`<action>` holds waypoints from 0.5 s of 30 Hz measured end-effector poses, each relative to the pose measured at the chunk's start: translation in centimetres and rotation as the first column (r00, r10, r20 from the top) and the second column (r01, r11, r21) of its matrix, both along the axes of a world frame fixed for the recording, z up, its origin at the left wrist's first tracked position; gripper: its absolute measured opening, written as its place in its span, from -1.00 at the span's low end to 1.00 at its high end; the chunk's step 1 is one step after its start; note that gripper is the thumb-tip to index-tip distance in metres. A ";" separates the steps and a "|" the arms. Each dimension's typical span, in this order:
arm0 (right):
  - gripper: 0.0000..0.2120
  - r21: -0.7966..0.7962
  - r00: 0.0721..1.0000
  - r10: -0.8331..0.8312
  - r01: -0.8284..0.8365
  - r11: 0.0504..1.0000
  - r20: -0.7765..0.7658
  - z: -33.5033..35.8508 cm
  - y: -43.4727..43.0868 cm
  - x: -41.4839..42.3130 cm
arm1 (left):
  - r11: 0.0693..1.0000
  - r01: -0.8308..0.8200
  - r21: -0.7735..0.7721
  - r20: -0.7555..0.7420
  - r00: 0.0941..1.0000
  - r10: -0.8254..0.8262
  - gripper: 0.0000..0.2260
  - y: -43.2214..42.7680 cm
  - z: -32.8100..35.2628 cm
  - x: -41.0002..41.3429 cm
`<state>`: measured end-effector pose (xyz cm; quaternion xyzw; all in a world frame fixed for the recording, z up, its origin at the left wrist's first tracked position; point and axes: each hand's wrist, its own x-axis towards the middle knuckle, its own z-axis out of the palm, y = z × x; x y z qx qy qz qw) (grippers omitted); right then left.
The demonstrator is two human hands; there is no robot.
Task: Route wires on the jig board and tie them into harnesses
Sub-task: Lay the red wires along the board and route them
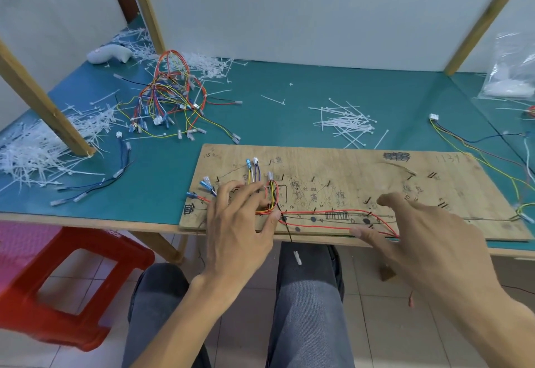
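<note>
we note left hand (240, 220) spread, pressing wires (318, 211) onto board (347, 170); right hand (428, 231) spread, wires passing beneath it.

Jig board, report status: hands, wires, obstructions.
Left hand open, pressing the wire bundle. Right hand open over the red wires. One black wire dangles off the board's near edge.

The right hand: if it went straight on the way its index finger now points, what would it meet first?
Probably the short black pin standing in the plywood jig board, just left of the index fingertip of the right hand. The hand could pass above it; depth is unclear.
</note>
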<state>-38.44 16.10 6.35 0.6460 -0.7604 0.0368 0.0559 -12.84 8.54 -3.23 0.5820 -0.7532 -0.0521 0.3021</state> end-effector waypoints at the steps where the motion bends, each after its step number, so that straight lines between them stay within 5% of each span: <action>1: -0.30 0.010 0.995 0.023 -0.024 1.000 0.099 0.3 0.3 0.1 | 1.000 0.001 -0.004 0.004 1.000 -0.001 -0.76 0.0 -0.1 0.0; 3: -0.41 0.028 0.974 0.051 -0.059 0.998 0.220 1.1 1.1 0.7 | 1.000 0.002 -0.014 0.002 1.000 -0.002 -0.78 0.0 -0.2 0.0; 6: -0.59 -0.151 0.997 0.071 -0.068 0.986 0.012 1.0 1.7 0.6 | 1.000 0.005 -0.022 -0.013 1.000 -0.005 -0.78 -0.1 -0.3 0.0; 9: -0.67 -0.130 0.999 -0.047 0.045 0.990 -0.012 1.1 0.6 -1.7 | 1.000 -0.002 -0.029 -0.029 1.000 0.001 -0.79 -0.2 -0.3 0.0; 12: -0.69 -0.177 0.972 0.118 -0.082 0.981 0.205 0.5 -0.9 -4.9 | 0.999 -0.003 -0.032 -0.041 0.999 0.001 -0.78 -0.2 -0.5 0.0; 15: -0.72 -0.156 0.810 0.264 -0.213 0.964 0.523 -0.7 -2.0 -6.7 | 0.999 -0.002 -0.038 -0.046 0.999 0.000 -0.77 -0.3 -0.6 0.0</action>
